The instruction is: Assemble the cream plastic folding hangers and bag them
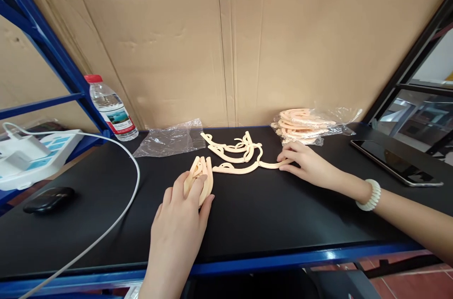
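Note:
Several cream plastic folding hangers lie at the middle of the black table. My left hand [184,204] is closed over a few folded hangers [208,180], pressed together near the front, their ends sticking out past my fingers. My right hand [306,162] pinches the right end of an unfolded hanger [240,170], whose hook bends up at its centre. Just behind it, more hangers [228,153] lie loosely overlapping, their arms partly opened. My fingers cover the lower part of the folded bunch and the tip of the pinched arm.
At the back right sits a clear bag of folded hangers [300,124], with a phone [396,162] to its right. An empty-looking plastic bag [170,138] and a water bottle [113,108] stand back left. Left are a black mouse [49,200], a white cable [136,186] and a power strip [53,148].

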`<control>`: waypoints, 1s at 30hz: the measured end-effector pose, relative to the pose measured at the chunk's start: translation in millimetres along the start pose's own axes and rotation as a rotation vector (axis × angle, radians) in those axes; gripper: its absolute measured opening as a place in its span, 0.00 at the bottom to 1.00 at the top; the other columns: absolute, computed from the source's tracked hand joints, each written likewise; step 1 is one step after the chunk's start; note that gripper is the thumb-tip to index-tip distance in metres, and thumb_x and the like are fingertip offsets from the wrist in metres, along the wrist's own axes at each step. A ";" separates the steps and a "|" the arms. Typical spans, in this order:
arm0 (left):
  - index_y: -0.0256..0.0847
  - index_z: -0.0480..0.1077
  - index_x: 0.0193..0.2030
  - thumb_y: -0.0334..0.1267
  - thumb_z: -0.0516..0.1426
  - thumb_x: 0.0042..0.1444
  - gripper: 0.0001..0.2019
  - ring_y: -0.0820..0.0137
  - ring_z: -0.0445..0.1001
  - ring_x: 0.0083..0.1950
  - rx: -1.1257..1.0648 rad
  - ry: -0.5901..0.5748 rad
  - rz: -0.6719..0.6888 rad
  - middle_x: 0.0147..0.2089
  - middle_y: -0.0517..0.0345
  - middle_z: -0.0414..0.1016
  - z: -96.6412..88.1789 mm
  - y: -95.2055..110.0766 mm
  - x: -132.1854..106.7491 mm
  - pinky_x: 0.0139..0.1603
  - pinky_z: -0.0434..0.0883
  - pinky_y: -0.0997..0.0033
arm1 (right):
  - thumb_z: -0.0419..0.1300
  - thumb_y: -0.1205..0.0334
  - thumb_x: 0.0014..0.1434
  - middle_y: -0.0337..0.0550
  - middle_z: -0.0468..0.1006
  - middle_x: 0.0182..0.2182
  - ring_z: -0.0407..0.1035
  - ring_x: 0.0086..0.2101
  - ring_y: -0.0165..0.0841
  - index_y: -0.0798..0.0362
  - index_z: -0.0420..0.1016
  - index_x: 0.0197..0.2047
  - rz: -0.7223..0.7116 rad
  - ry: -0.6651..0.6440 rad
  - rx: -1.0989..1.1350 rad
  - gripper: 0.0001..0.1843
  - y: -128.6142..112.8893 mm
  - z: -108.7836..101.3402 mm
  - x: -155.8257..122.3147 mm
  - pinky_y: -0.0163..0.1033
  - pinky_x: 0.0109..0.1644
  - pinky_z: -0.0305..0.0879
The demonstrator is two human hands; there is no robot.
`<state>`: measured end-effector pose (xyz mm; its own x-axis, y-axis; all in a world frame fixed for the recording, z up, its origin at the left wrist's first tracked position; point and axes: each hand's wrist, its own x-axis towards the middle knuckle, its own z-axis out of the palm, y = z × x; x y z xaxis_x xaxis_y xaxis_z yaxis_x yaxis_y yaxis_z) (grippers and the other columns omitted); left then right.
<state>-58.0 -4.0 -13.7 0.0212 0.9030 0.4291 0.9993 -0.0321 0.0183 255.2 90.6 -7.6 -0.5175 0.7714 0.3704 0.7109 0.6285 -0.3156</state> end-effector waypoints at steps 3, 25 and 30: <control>0.43 0.68 0.60 0.41 0.50 0.65 0.18 0.50 0.72 0.49 -0.001 0.034 -0.004 0.61 0.41 0.67 1.5 0.2 1.1 0.37 0.74 0.56 | 0.58 0.55 0.61 0.51 0.75 0.43 0.70 0.45 0.43 0.52 0.77 0.42 0.139 0.015 0.076 0.12 -12.5 0.3 17.7 0.46 0.50 0.67; 0.27 0.44 0.72 0.33 0.58 0.58 0.39 0.54 0.67 0.65 -2.306 -0.613 -0.863 0.68 0.32 0.61 -19.6 67.5 -5.3 0.64 0.67 0.58 | 0.58 0.49 0.62 0.39 0.76 0.30 0.74 0.32 0.30 0.52 0.68 0.34 0.478 0.121 0.992 0.15 -38.5 -7.3 29.3 0.37 0.39 0.72; 0.37 0.53 0.69 0.31 0.56 0.60 0.31 0.56 0.67 0.65 -2.314 -0.541 -0.861 0.68 0.41 0.63 -20.4 76.8 -2.1 0.65 0.66 0.55 | 0.60 0.46 0.61 0.40 0.76 0.31 0.73 0.32 0.30 0.53 0.71 0.36 0.399 0.114 1.046 0.17 -51.1 -11.1 10.9 0.36 0.37 0.72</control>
<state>18.1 -17.1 5.2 0.1952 0.9279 -0.3176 -0.7338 0.3530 0.5805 218.5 65.8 22.2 -0.2576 0.9561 0.1395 0.0389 0.1546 -0.9872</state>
